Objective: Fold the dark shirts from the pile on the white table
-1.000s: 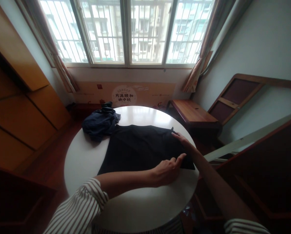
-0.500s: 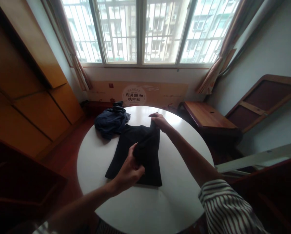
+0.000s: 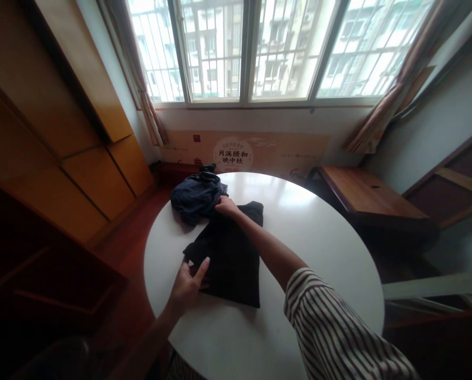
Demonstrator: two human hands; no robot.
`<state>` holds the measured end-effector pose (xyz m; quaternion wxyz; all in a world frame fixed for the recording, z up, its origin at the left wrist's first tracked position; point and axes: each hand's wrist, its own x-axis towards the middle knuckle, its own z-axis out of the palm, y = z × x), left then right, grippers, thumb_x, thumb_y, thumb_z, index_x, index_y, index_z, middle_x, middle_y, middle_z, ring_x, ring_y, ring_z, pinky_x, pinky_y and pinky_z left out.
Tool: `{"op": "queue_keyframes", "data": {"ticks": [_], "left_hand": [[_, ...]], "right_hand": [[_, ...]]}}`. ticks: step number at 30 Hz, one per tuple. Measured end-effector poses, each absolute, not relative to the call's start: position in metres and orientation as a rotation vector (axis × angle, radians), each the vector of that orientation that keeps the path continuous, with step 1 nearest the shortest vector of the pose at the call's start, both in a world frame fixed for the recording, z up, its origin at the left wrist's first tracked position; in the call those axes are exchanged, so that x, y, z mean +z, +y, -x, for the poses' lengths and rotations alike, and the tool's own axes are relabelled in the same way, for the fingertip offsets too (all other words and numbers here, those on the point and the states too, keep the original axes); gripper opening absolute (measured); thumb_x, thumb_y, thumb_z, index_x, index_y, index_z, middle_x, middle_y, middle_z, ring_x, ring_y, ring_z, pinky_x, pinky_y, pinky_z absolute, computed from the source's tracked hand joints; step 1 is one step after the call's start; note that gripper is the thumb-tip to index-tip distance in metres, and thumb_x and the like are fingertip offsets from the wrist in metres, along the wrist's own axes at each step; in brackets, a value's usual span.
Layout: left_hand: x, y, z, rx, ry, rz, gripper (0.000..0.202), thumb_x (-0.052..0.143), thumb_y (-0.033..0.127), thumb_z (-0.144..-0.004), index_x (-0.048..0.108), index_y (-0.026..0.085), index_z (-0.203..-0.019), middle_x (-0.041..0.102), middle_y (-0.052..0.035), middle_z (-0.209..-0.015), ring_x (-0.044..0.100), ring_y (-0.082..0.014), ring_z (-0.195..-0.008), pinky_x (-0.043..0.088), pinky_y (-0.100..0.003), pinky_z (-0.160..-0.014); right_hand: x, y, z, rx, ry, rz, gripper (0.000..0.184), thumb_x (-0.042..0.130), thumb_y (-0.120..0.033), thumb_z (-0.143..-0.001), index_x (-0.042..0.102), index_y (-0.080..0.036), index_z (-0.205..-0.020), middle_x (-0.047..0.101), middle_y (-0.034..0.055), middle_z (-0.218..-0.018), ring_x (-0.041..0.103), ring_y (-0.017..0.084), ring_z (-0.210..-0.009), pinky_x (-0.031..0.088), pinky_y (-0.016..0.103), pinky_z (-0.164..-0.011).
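A black garment [image 3: 236,264] lies partly folded on the round white table [image 3: 291,295]; its exact kind does not show. My right hand [image 3: 227,206] reaches across it and is closed on its far left edge, beside a dark blue heap of cloth [image 3: 196,198]. At the near left side of the black garment is my left hand [image 3: 188,287], with the thumb over the cloth and the fingers partly hidden at the fold. Cloth seems to lie between that thumb and the fingers.
A wooden side table [image 3: 370,192] stands at the back right. Wooden cabinets [image 3: 101,174] line the left wall. Behind the table, a printed panel [image 3: 283,150] runs beneath the barred window [image 3: 283,53].
My right hand has moved left from the far right of the garment, carrying cloth across to its left side. My left hand has shifted to the near left edge. The view has turned slightly left.
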<state>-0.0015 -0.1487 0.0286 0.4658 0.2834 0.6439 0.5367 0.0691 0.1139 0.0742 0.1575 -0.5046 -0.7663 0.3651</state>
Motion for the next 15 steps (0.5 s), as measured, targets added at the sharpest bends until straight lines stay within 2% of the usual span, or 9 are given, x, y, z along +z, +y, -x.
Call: {"op": "queue_keyframes", "data": {"ticks": [2,4,6,8,11,13,15], "left_hand": [[0.029,-0.147,0.006,1.300,1.631,-0.754,0.045,0.075,0.041,-0.082,0.053,0.016,-0.113,0.072,-0.0046,-0.083,0.069,-0.0163,-0.057,0.056,-0.025,-0.048],[0.027,-0.150,0.012,1.228,1.645,-0.759,0.040,0.074,0.041,-0.082,0.056,0.014,-0.105,0.072,-0.0060,-0.077,0.068,-0.0159,-0.051,0.051,-0.022,-0.043],[0.024,-0.157,0.018,1.125,1.628,-0.742,0.040,0.072,0.046,-0.081,0.058,0.012,-0.097,0.072,-0.0076,-0.072,0.067,-0.0159,-0.049,0.047,-0.020,-0.041],[0.022,-0.167,0.024,0.987,1.620,-0.764,0.045,0.069,0.055,-0.080,0.058,0.012,-0.090,0.072,-0.0088,-0.068,0.065,-0.0156,-0.047,0.043,-0.020,-0.040],[0.025,-0.185,0.034,0.815,1.715,-1.029,0.052,0.057,0.065,-0.084,0.059,0.014,-0.073,0.069,-0.0060,-0.061,0.058,-0.0134,-0.041,0.038,-0.021,-0.040],[0.030,-0.194,0.040,0.815,1.887,-1.360,0.051,0.053,0.061,-0.088,0.056,0.017,-0.063,0.062,-0.0018,-0.054,0.056,-0.0128,-0.042,0.042,-0.023,-0.045],[0.033,-0.198,0.045,0.913,2.027,-1.727,0.043,0.055,0.053,-0.090,0.059,0.018,-0.066,0.061,-0.0007,-0.059,0.059,-0.0144,-0.052,0.048,-0.025,-0.055]], "right_hand": [[0.075,0.112,-0.073,1.010,-2.216,1.389,0.045,0.067,-0.024,-0.078,0.060,-0.017,-0.122,0.070,0.0097,-0.103,0.064,0.015,-0.064,0.051,0.024,-0.054],[0.079,0.109,-0.081,0.962,-2.225,1.335,0.052,0.066,-0.032,-0.083,0.054,-0.020,-0.132,0.071,0.0063,-0.100,0.064,0.015,-0.066,0.051,0.023,-0.058],[0.084,0.106,-0.094,0.878,-2.213,1.312,0.047,0.063,-0.036,-0.087,0.054,-0.022,-0.131,0.071,0.0043,-0.096,0.066,0.016,-0.075,0.052,0.024,-0.069],[0.089,0.103,-0.114,0.766,-2.178,1.337,0.038,0.061,-0.035,-0.089,0.058,-0.020,-0.124,0.070,0.0066,-0.101,0.066,0.018,-0.090,0.051,0.027,-0.082],[0.092,0.098,-0.155,0.636,-2.097,1.461,0.035,0.059,-0.032,-0.089,0.058,-0.015,-0.120,0.063,0.0159,-0.120,0.061,0.025,-0.111,0.046,0.035,-0.096],[0.089,0.093,-0.185,0.623,-2.064,1.561,0.041,0.060,-0.035,-0.089,0.055,-0.011,-0.122,0.062,0.0212,-0.119,0.063,0.028,-0.106,0.049,0.039,-0.092],[0.083,0.083,-0.210,0.768,-2.048,1.664,0.057,0.062,-0.044,-0.088,0.047,-0.009,-0.130,0.067,0.0207,-0.102,0.069,0.027,-0.083,0.056,0.041,-0.077]]}}
